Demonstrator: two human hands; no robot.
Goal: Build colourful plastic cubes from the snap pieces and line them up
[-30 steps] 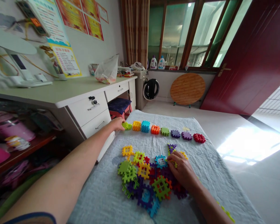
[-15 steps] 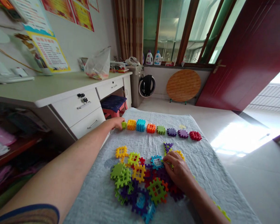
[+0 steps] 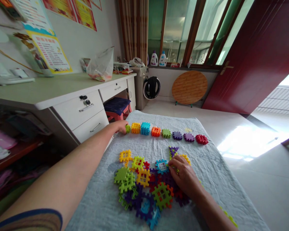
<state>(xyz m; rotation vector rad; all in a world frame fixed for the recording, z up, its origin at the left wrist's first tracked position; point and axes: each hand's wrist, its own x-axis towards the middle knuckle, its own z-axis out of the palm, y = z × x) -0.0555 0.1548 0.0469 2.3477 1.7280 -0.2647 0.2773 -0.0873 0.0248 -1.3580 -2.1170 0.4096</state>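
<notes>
My left hand [image 3: 121, 126] reaches to the far left end of a row of blocks, its fingers closed on a yellow-green block [image 3: 127, 129]. Beside that block stand a yellow block [image 3: 135, 128], a blue block [image 3: 145, 128] and an orange block [image 3: 155, 131]. My right hand [image 3: 183, 171] lies over the right side of a heap of loose interlocking plastic pieces, fingers curled; what they hold, if anything, is hidden. A blue window piece [image 3: 162, 166] sits by its fingertips, and a purple triangular piece [image 3: 174, 150] lies just beyond.
The row continues rightward with a green block [image 3: 166, 133], two purple ones and a red block [image 3: 201, 139]. Nearer lie a yellow square piece [image 3: 143, 177] and a green square piece [image 3: 162, 195]. A grey cloth [image 3: 221, 195] covers the table. A white desk [image 3: 62, 86] stands left.
</notes>
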